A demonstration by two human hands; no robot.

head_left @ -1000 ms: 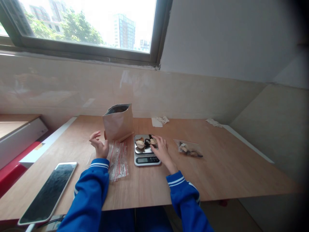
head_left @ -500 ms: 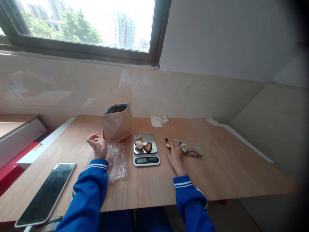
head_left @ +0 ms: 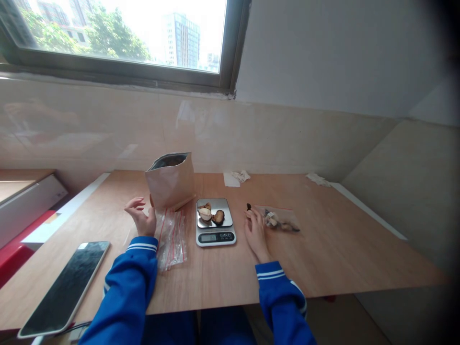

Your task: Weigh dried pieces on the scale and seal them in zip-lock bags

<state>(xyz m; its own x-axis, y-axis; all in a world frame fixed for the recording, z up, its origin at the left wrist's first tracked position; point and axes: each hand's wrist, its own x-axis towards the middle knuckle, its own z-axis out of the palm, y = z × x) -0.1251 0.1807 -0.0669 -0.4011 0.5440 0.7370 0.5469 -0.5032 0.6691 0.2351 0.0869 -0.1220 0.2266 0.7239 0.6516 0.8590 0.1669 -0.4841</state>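
A small digital kitchen scale [head_left: 215, 235] sits mid-table with a few dried mushroom pieces [head_left: 212, 214] on its steel pan. My right hand [head_left: 255, 229] rests on the table right of the scale, pinching a dark mushroom piece [head_left: 248, 207] at its fingertips, beside a clear zip bag [head_left: 280, 220] that holds more pieces. My left hand [head_left: 141, 216] hovers with fingers spread, left of a pile of empty zip bags [head_left: 171, 235] and near an open brown paper pouch [head_left: 170, 181].
A phone [head_left: 64, 283] lies screen up at the near left of the wooden table [head_left: 341, 249]. Crumpled paper scraps [head_left: 238, 177] and another scrap [head_left: 317, 179] lie by the back wall. A white ledge [head_left: 64, 211] borders the left side.
My right hand left the scale pan with a mushroom piece and moved right to the filled zip bag. The left hand stayed nearly still.
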